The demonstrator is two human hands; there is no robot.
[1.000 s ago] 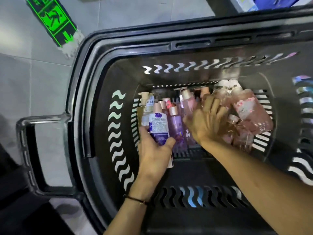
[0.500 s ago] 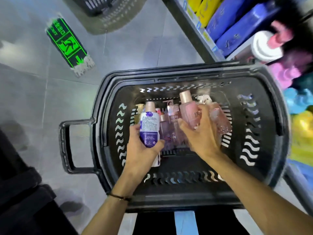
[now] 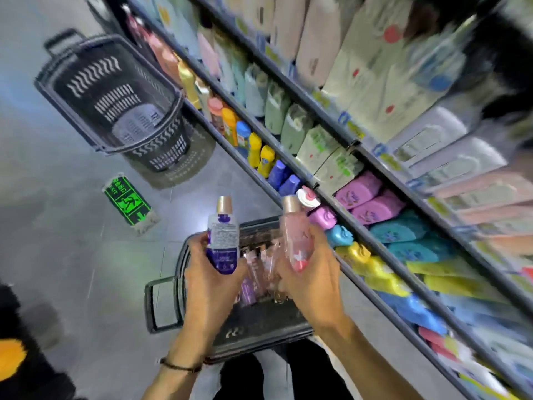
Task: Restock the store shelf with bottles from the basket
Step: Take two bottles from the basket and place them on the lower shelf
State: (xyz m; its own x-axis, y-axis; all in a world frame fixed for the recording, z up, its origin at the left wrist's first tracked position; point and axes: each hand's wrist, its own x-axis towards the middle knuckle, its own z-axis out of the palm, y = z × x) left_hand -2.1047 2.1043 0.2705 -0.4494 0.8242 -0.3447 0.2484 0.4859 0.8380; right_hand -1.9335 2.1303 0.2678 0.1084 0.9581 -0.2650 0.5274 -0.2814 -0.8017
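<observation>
1. My left hand (image 3: 212, 280) has its fingers clamped round the purple bottle (image 3: 222, 241), gold cap up. I'm holding it above the basket (image 3: 259, 327), which sits on the floor right by my legs.
2. My right hand (image 3: 313, 280) has its fingers wrapped round the pink bottle (image 3: 294, 241), cap up too. It's just beside the purple one, not touching it.
3. The shelf (image 3: 356, 145) is off to my right and looks packed. I'd say do one bottle at a time, and the pink one is closer, so that goes first.
4. Tip: find the row that matches, set the base down flat, turn the label to the front, and only then let go. The shelf is too blurry for me to spot the matching row, so I'd look before reaching.
5. The packs near the edge look easy to knock, so I'd keep the purple one low and upright while the other hand works.
6. Counts, left to right:
   - Baskets: two. The second basket (image 3: 95, 79) stands further up the aisle, near the shelf.
   - Green exit sticker (image 3: 129, 204) on the floor: one.
   - Bottles in hand: two, one each.
   - Bottles left in my basket: several pinkish and purplish ones, too blurred to count.
   - Shelf tiers: at least three that I can make out.
</observation>
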